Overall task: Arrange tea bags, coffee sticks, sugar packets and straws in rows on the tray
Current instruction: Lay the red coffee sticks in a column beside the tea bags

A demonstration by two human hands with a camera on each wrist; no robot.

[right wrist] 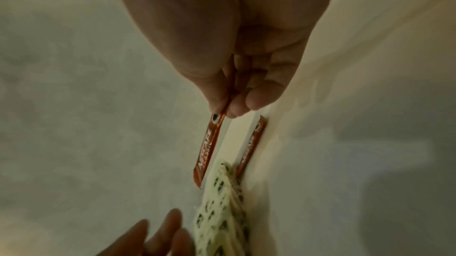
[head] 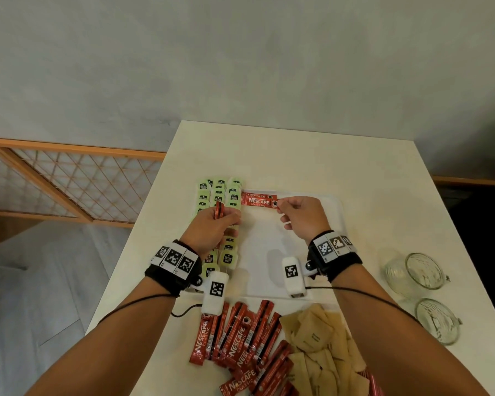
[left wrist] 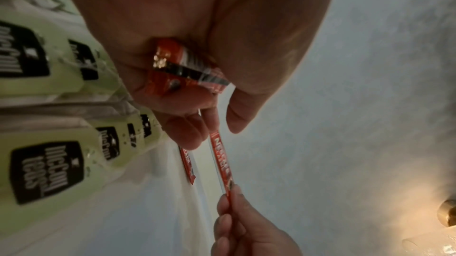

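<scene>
Head view: right hand (head: 300, 217) pinches one end of a coffee stick (head: 257, 200), held just above the white tray (head: 333, 224) near its far edge, beside the green tea bags (head: 219, 192) on tray's left side. Left hand (head: 212, 228) grips a few more sticks (head: 219, 210), fingers curled. Loose sticks (head: 240, 344) & sugar packets (head: 317, 338) lie on the table, near side.
</scene>
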